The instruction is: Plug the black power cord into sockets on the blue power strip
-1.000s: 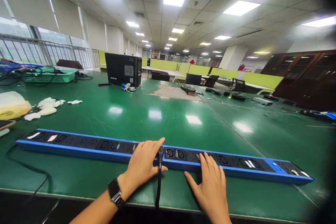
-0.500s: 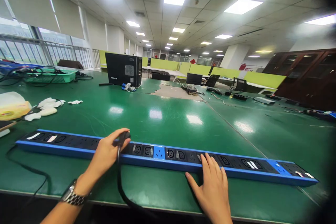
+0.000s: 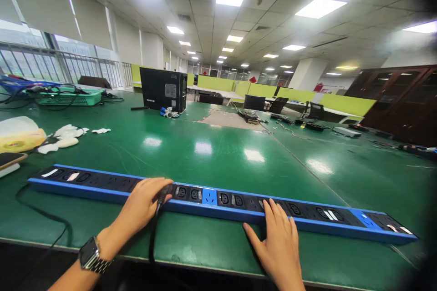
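A long blue and black power strip [image 3: 225,212] lies across the green table, with rows of sockets facing up. My left hand [image 3: 145,202] is closed around a black plug [image 3: 164,192] at the strip's left-middle part. The fingers partly cover the plug, and I cannot tell whether it sits in a socket. From it a thick black cable [image 3: 153,236] hangs down over the table's near edge. Right of the middle, my right hand [image 3: 277,241] rests its outstretched fingertips on the strip, the thumb at the front side.
A thin black cord [image 3: 44,213] runs from the strip's left end. Farther back stand a black computer case [image 3: 162,88] and a green basket [image 3: 68,97] of cables. White scraps [image 3: 70,132] and a yellowish bag [image 3: 20,134] lie at left. Loose parts [image 3: 251,117] are scattered at the back.
My left hand has lowered the plug onto the strip, the fingers now flatter over it. My right hand stays on the strip. The view has shifted slightly.
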Tool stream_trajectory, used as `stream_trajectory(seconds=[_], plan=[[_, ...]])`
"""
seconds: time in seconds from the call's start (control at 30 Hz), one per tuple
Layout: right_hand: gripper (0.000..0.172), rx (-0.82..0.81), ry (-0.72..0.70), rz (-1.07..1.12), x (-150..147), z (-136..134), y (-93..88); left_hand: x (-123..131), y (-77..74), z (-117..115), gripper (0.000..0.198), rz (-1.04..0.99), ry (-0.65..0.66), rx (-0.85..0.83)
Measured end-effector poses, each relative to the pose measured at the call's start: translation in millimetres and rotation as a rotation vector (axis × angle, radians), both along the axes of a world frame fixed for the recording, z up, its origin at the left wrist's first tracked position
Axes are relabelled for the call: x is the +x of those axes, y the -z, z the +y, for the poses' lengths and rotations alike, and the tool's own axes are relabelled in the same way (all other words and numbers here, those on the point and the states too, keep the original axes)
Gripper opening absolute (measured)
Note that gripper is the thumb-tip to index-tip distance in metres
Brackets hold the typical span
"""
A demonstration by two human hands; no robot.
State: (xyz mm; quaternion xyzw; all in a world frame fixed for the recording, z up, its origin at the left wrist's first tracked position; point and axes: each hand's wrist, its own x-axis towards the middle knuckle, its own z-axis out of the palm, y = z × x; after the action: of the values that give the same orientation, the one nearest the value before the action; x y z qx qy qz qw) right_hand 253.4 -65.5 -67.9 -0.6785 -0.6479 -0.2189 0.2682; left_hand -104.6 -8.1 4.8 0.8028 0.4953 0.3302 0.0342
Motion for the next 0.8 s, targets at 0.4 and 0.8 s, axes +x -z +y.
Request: stream_trajectory(seconds=[0.4, 0.8], plan=[[0.04, -0.103, -0.432, 0.301, -139.0, 9.1, -56.0, -9.0, 15.5, 0.5, 0.099, 0.144, -0.07, -0.007], [0.026, -0.124, -0.674, 0.599, -208.2, 57.9, -81.0, -12.4, 28.9, 4.3, 0.086, 0.22, -0.075, 0.08]])
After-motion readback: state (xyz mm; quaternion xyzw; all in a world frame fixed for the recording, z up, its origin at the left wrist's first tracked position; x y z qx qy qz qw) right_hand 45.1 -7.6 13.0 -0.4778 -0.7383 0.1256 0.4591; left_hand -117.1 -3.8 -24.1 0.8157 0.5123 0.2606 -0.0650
